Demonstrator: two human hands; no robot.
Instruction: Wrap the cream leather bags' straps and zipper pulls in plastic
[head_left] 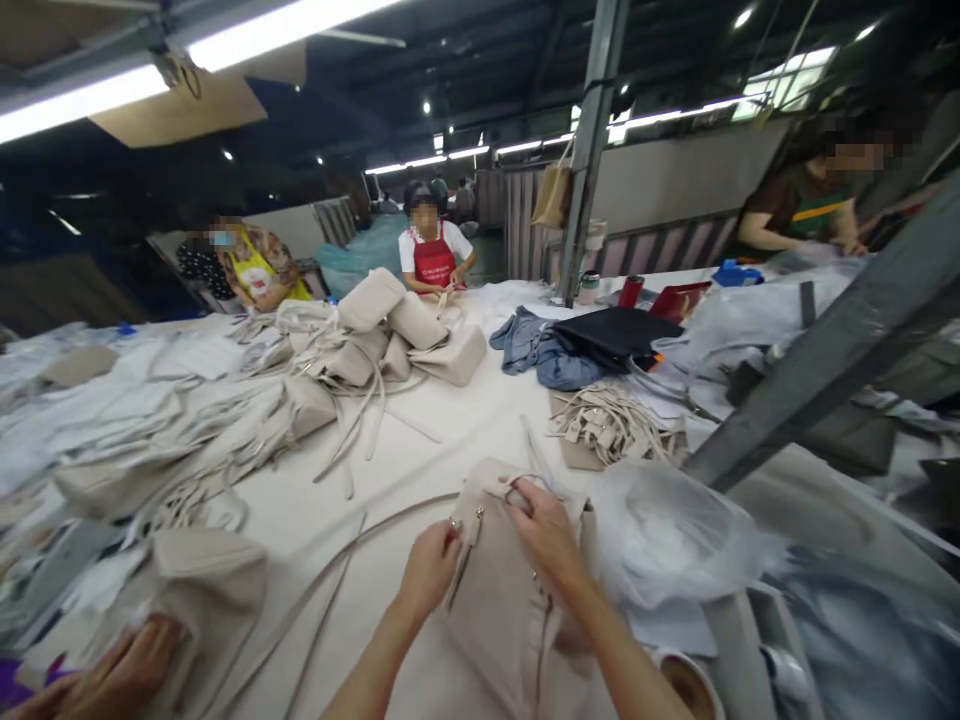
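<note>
A beige handbag [499,610] with a gold zipper pull lies before me on the pale table. My left hand [431,568] is closed at the bag's left edge, pinching a small metal fitting there. A long thin strap [330,570] curves from that edge down to the left. My right hand [546,530] grips the bag's upper edge, with fingers bent over the material; part of that edge is hidden beneath them. A clear plastic bag [667,540] lies just right of my right forearm.
At lower left a co-worker's hands [139,665] hold another beige bag [206,580]. Beige bags [446,355] pile up farther back. A bundle of straps [611,425], dark cloth [619,335] and a slanted metal post [832,345] stand right. A tape roll [686,685] sits nearby.
</note>
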